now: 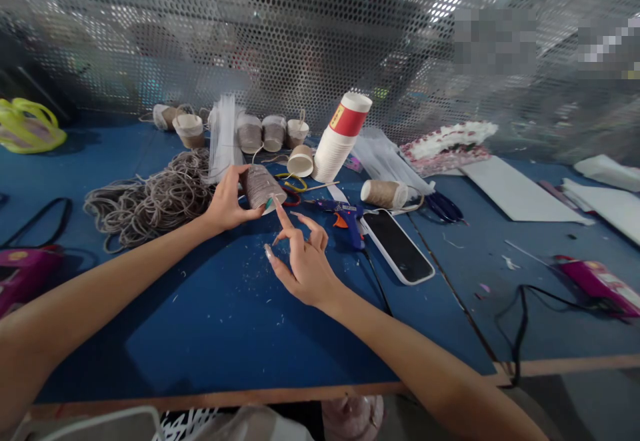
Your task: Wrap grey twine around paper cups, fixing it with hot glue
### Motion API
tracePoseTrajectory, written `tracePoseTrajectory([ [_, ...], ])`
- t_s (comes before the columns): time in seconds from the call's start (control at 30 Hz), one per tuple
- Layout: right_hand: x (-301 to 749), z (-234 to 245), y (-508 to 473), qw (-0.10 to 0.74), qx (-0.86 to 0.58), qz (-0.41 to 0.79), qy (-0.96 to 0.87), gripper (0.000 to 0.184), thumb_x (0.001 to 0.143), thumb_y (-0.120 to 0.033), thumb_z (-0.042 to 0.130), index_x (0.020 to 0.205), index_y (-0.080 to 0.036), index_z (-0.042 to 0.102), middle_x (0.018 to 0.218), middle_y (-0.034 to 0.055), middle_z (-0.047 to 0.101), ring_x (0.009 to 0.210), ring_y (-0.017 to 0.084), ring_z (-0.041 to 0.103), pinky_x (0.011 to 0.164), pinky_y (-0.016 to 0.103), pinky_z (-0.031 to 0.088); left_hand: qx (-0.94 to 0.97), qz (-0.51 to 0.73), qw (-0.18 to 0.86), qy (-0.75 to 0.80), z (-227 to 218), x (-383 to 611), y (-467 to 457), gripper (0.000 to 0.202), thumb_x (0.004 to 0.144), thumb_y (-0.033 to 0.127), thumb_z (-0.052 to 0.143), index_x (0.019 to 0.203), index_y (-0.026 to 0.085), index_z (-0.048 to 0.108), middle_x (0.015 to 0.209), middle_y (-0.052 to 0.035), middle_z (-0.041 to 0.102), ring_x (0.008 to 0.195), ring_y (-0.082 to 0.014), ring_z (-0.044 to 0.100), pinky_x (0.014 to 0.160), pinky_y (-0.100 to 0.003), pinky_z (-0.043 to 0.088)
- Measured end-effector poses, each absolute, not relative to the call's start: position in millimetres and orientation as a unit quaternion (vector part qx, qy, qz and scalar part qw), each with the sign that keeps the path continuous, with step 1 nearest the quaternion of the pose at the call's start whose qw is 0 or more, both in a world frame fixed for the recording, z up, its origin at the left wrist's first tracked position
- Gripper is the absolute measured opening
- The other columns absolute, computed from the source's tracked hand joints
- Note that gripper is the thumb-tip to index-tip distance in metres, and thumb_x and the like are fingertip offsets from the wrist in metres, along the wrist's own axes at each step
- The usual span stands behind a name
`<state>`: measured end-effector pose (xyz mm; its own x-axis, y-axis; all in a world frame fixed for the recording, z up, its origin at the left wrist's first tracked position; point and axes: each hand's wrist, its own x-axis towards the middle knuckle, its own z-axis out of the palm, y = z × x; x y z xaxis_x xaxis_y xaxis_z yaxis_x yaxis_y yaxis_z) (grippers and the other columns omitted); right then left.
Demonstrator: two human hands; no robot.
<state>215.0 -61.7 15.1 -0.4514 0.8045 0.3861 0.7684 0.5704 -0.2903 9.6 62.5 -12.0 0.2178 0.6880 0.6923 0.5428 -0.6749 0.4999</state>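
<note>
My left hand (227,200) is wrapped round a paper cup covered in grey-brown twine (260,186), lying on its side just above the blue table (210,321). My right hand (300,258) is beside it with fingers spread, and its index fingertip touches the cup's rim. It holds nothing. A blue hot glue gun (345,214) lies right of my right hand, next to a white-edged phone (397,246) lying face up.
A loose heap of twine (150,198) lies to the left. A stack of paper cups (340,138), several twine-wrapped cups (263,133), a twine spool (384,193), scissors (443,206) and clear glue sticks (223,136) sit behind. A perforated metal screen (300,34) closes the back.
</note>
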Motion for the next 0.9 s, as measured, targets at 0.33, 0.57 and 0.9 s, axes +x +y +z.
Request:
tracePoseTrajectory([
  [0.33, 214.4, 16.8, -64.2, 0.225, -0.439, 0.007, -0.870, 0.021, 0.098, -0.038, 0.045, 0.111, -0.022, 0.049, 0.158, 0.0075, 0.042, 0.141, 0.031, 0.030, 0.108, 0.050, 0.029, 0.774, 0.485, 0.081, 0.398, -14.4, 7.6, 64.9, 0.072, 0.068, 0.049, 0.075, 0.125, 0.017, 0.045, 0.114, -0.0119, 0.061, 0.098, -0.0258, 0.065, 0.070, -0.036, 0.064],
  [0.57, 213.5, 16.0, -61.7, 0.205, -0.457, 0.004, -0.865, 0.023, 0.099, -0.041, 0.043, 0.107, -0.021, 0.051, 0.161, 0.0061, 0.037, 0.141, 0.034, 0.029, 0.110, 0.052, 0.029, 0.789, 0.485, 0.066, 0.372, -15.9, 5.9, 67.9, 0.070, 0.070, 0.053, 0.073, 0.125, 0.019, 0.045, 0.115, -0.0136, 0.063, 0.102, -0.0294, 0.066, 0.077, -0.043, 0.064],
  [0.9, 215.5, 15.2, -60.6, 0.216, -0.480, 0.010, -0.850, 0.024, 0.096, -0.038, 0.046, 0.112, -0.021, 0.049, 0.160, 0.0095, 0.039, 0.139, 0.035, 0.031, 0.104, 0.053, 0.032, 0.787, 0.474, 0.065, 0.390, -11.6, 6.9, 64.0, 0.067, 0.070, 0.046, 0.070, 0.124, 0.016, 0.046, 0.111, -0.0133, 0.063, 0.098, -0.0274, 0.066, 0.075, -0.040, 0.063],
])
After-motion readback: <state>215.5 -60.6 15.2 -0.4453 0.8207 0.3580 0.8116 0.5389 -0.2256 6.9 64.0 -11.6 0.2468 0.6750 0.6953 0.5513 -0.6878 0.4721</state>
